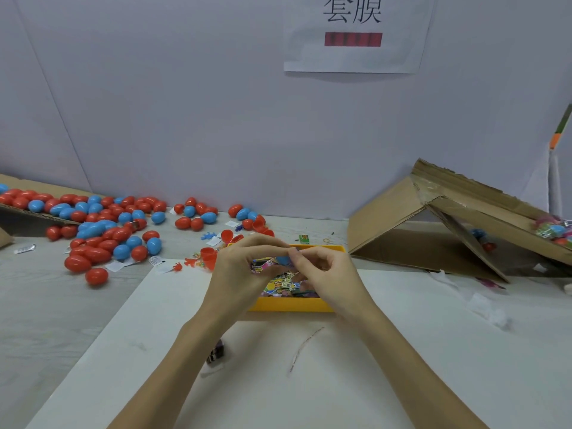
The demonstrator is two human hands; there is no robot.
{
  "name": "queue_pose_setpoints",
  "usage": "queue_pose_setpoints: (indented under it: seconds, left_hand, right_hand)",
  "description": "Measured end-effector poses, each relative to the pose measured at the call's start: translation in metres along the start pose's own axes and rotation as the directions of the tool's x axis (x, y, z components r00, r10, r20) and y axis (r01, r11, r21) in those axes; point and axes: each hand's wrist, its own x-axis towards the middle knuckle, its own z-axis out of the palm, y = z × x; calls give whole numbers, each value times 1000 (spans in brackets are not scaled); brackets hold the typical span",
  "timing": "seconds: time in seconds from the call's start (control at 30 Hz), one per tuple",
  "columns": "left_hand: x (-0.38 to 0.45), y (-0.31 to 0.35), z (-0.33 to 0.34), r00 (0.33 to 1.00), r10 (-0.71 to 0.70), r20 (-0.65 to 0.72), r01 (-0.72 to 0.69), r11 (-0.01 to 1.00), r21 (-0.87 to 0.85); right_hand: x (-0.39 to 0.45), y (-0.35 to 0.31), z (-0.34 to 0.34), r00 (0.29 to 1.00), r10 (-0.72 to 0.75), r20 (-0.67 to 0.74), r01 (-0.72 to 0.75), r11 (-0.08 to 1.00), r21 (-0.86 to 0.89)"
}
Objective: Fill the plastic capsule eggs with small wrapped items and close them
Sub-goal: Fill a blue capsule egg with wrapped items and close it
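Note:
My left hand and my right hand meet over a yellow tray of colourful printed wrappers. Between the fingers is a blue capsule egg with a printed wrapper around its left side. My left hand grips the wrapped end. My right hand pinches the egg's right end with thumb and forefinger. Most of the egg is hidden by fingers.
Several red and blue eggs lie scattered at the left, some spilling from a flat carton. Open red egg halves sit beside the tray. A tipped cardboard box holding wrapped eggs stands at the right. A white sheet covers the table.

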Motion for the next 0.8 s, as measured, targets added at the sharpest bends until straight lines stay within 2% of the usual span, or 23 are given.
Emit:
queue_pose_setpoints:
  seconds: [0.1,0.17,0.2,0.27,0.33,0.37,0.5,0.53,0.6,0.7,0.8]
  left_hand:
    - [-1,2,1,1000,-11,12,12,995,-104]
    - [-2,2,2,998,-53,21,56,987,-149]
    - [-3,2,3,997,-76,12,77,986,-150]
    - [-2,1,3,994,-104,-41,99,989,-110]
    - [-2,-2,2,989,-109,-98,104,993,-51]
    - [-1,-4,1,987,-113,-111,111,993,-28]
    - [-2,-12,1,986,-142,-84,146,989,37]
    - [-3,-14,2,986,-154,-67,158,986,50]
    - [-3,-17,3,982,-188,-33,190,978,90]
    - [-3,-22,4,975,-222,-26,224,963,150]
    - [-3,-25,3,965,-261,-6,257,946,198]
  right_hand:
    - [2,-1,-6,997,82,13,-83,986,144]
    - [4,-3,-9,986,164,38,-167,934,317]
    - [6,-6,-13,977,202,61,-208,869,450]
    - [15,-15,-28,958,259,120,-259,614,745]
    - [30,-27,-52,955,279,100,-193,330,924]
    - [38,-34,-66,957,287,42,-117,251,961]
    - [66,-51,-115,945,256,-202,190,73,979]
    - [69,-52,-121,943,243,-227,219,60,974]
    - [71,-47,-122,946,230,-228,197,148,969]
    - [60,-28,-98,962,235,-137,27,418,908]
    - [37,-2,-60,973,231,12,-165,657,736]
